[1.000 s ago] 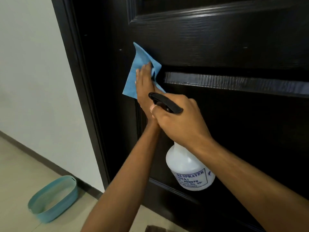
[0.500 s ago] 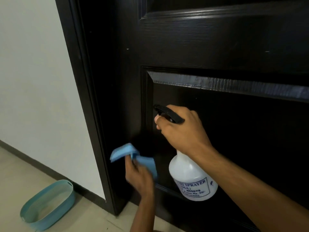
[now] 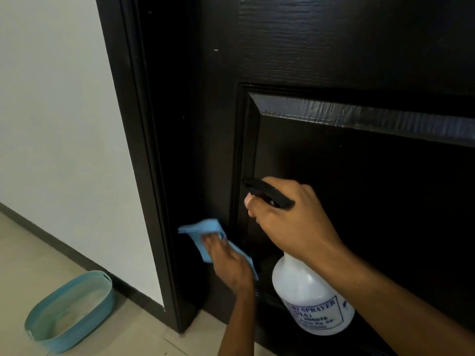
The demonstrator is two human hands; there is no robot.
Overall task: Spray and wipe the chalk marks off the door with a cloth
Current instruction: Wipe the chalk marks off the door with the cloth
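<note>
While the left hand (image 3: 228, 265) presses the blue cloth (image 3: 203, 233) flat against the dark door (image 3: 334, 60), the step in hand looks to be the wiping, low down on the door's left upright, at about seven o'clock from the middle of the view. The fingers lie fairly straight on the cloth, spread over it instead of bunched round it, so the palm and fingertips do the pushing; the cloth sticks out past them toward ten o'clock and trails under the wrist toward four o'clock.

The right hand (image 3: 290, 217) is wrapped round the black head of the white spray bottle (image 3: 313, 299), fingers curled about the neck and one finger seemingly at the trigger, though the trigger itself is hidden. The bottle hangs at five o'clock, its nozzle pointing toward the recessed panel at nine o'clock of that hand.

No clear chalk lines show on the door here; only a small pale fleck (image 3: 216, 50) at eleven o'clock, high on the upright, and whether it is chalk I cannot tell. In my judgement the wiping is well along. The next move calls for even pressure along the upright and a look over the panel edges, where residue may sit in the grooves.

A teal tub (image 3: 69, 312) stands on the tiled floor (image 3: 23, 255) at eight o'clock, well apart from the door.
</note>
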